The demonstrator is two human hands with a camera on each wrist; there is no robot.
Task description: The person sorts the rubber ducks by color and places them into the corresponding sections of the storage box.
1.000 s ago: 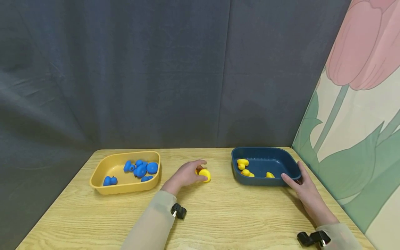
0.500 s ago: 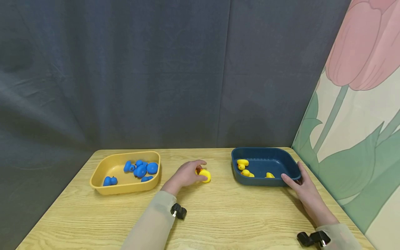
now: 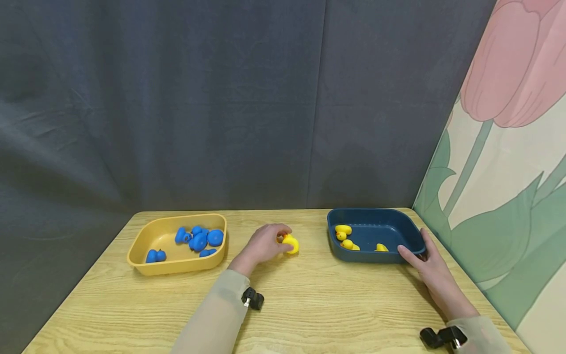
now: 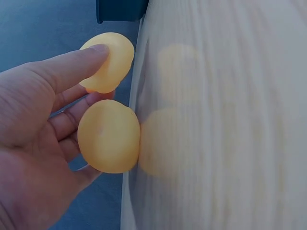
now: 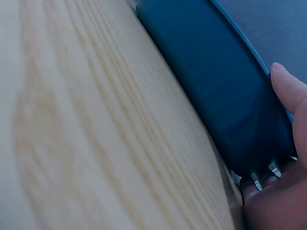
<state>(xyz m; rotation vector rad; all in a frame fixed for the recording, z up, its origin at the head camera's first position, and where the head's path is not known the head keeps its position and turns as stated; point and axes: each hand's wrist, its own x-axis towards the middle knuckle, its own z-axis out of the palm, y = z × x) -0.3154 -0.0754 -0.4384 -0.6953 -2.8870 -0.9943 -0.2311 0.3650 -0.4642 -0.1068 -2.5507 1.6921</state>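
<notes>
A light wooden worktop (image 3: pixel 309 305) stands before a dark grey curtain; at its left end sits a yellow tray (image 3: pixel 177 263) with several blue toy ducks (image 3: pixel 199 240) inside. Near the middle, the left hand (image 3: pixel 264 244) rests on the worktop with its fingers (image 4: pixel 72 67) curled around a yellow toy duck (image 3: pixel 290 243); the left wrist view shows the thumb pressed on the duck's head and the other fingers cupped behind its round body, with the duck's underside against the wood. To the right sits a dark blue tray (image 3: pixel 376 255) with a few small yellow ducks (image 3: pixel 343 230) inside. The right hand (image 3: pixel 426 268) grips this tray's near right corner; its fingers lie along the rim. A tulip-patterned panel stands at the far right.
</notes>
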